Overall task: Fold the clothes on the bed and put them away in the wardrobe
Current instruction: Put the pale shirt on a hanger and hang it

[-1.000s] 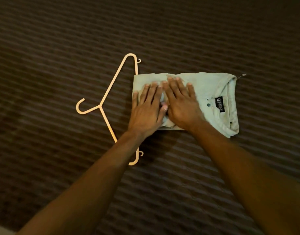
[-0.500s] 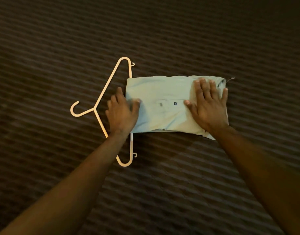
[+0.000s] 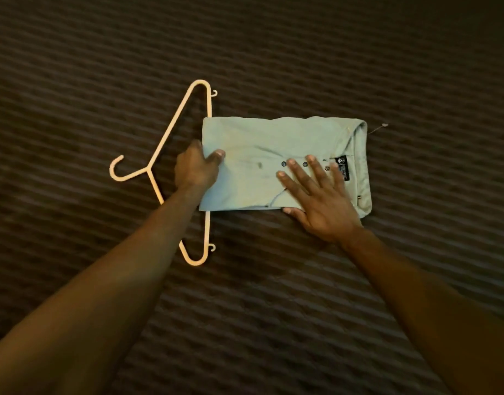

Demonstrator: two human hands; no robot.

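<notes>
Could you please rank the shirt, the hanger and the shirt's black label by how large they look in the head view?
1. Shirt: covers the most area.
2. Hanger: longer end to end, but a thin open outline, partly under the shirt.
3. Label: far smaller.

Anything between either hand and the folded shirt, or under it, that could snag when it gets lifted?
Nothing separates them: the left hand grips the shirt at its left edge, the right hand lies flat on it. The hanger runs partly under that left edge. No wardrobe is visible.
</notes>
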